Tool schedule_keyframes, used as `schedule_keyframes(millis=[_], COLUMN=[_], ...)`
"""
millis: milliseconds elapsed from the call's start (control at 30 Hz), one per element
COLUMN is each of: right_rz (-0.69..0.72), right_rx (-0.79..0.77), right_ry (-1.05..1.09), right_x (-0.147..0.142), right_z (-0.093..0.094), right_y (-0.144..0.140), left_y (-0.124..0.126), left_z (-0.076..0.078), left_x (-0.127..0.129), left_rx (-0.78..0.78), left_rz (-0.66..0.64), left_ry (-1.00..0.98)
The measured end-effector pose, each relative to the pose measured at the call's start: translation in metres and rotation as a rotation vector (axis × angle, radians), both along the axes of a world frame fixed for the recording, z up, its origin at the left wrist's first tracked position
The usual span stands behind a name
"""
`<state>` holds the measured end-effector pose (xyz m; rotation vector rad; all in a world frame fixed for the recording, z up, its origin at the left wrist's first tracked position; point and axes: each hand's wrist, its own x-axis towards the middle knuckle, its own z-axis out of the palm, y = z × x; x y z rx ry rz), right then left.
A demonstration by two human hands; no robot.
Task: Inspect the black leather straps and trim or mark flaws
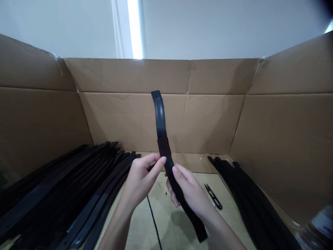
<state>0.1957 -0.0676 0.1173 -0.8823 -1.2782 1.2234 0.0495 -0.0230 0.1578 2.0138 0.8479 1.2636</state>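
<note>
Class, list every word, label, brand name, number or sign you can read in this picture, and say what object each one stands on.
None can be read.
The black strap, held by the left hand and right hand, shows no print.
The cardboard walls are bare.
The strap piles at left and right and the small snips carry no visible marks.

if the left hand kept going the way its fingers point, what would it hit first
The left hand points right, and its fingertips already pinch the black strap. Just past that, it would likely meet the right hand, though depth is unclear.
</note>
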Motion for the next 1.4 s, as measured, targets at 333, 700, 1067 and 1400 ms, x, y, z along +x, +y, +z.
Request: schedule_keyframes(millis=[333, 700, 1067, 1400], right_rz=[-0.181, -0.103, 0.581, 0.030], right_rx=[0.113, 0.052, -0.164, -0.026], right_ry=[-0.221, -0.117, 0.366, 0.178], right_x=[0.005, 0.001, -0.002, -0.005], right_z=[0.003, 0.004, -0.006, -0.001], right_y=[-0.003, -0.004, -0.001, -0.003], left_y=[0.002, 0.008, 0.001, -0.005], left_z=[0.000, -0.001, 0.000, 0.005], left_x=[0.000, -0.003, -0.005, 0.002], left_rx=[0.029, -0.160, -0.342, -0.175], left_rz=[-0.007, -0.210, -0.382, -0.115], left_ry=[0.070, -0.060, -0.251, -0.182])
